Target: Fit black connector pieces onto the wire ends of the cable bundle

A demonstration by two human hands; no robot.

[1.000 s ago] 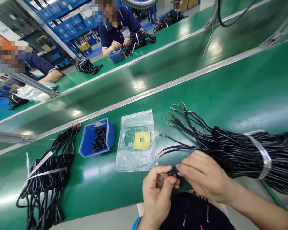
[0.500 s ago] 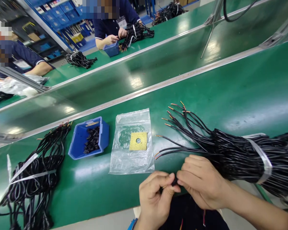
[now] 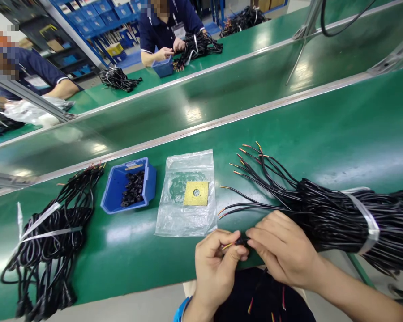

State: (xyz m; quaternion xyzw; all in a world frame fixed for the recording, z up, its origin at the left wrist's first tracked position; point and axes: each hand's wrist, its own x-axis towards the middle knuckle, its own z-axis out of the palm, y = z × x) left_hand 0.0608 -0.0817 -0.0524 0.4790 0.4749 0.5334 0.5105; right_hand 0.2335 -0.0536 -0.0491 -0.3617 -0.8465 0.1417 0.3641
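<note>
Above the table's front edge, my left hand (image 3: 218,268) pinches a small black part (image 3: 241,241) between thumb and forefinger. Bare red and yellow wire ends (image 3: 227,246) stick out of the part on its left side. My right hand (image 3: 282,252) is closed on the black cable right beside that part; its fingertips hide most of the grip. Several cable ends with coloured wires (image 3: 283,297) hang over my lap below. Just behind my right hand lies a large bundle of black cables (image 3: 332,214), bound with a white tie, stripped ends fanned to the left.
A blue bin (image 3: 111,197) holds small black parts (image 3: 133,188). Between it and the cables lies a clear plastic bag (image 3: 171,219) with a yellow square sponge (image 3: 196,193). Another tied cable bundle (image 3: 53,241) lies left. Co-workers (image 3: 173,27) sit beyond the metal rail (image 3: 188,132).
The black part and both hands have risen slightly in view, and coloured wire ends now show left of the part. The whole scene has shifted a little as the camera moved.
</note>
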